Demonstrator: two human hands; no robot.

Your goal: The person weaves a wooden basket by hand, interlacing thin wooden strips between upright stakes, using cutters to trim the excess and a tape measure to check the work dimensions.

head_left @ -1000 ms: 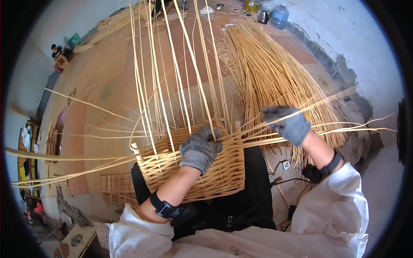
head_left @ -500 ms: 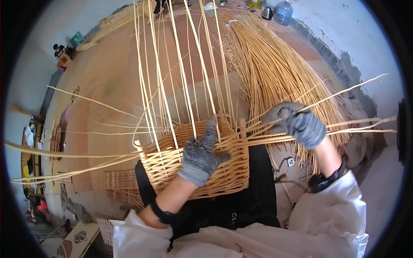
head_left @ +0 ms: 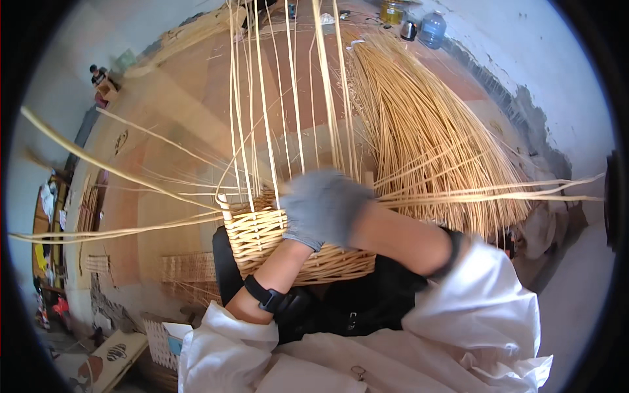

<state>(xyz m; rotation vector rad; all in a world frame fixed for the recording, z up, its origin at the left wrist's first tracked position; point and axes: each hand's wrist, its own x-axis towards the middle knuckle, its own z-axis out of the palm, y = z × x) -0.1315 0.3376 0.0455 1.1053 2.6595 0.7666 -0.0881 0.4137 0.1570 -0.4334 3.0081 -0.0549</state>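
A partly woven wicker basket (head_left: pixel 255 239) rests on my lap, its tall upright stakes (head_left: pixel 265 98) standing from the far side. My right hand (head_left: pixel 331 206), in a grey knit glove, is crossed over the basket's near wall. Motion smears its fingers, and I cannot make out what they hold. Beneath it, my left hand (head_left: pixel 303 237), gloved too, lies against the same wall; only its wrist edge shows. Long weaving rods (head_left: pixel 118 227) stick out from the left corner, one thick rod (head_left: pixel 98 162) slanting upward. More rods (head_left: pixel 498 195) reach out to the right.
A large bundle of willow rods (head_left: pixel 426 131) lies on the floor to the right. Far back stand a water jug (head_left: pixel 432 30) and a kettle (head_left: pixel 409 31). A person (head_left: pixel 101 80) sits far left. A woven panel (head_left: pixel 189 268) lies left of my lap.
My right hand has swung left from the rods at the right to above my left hand. One thick rod on the left now slants higher. The view has shifted slightly.
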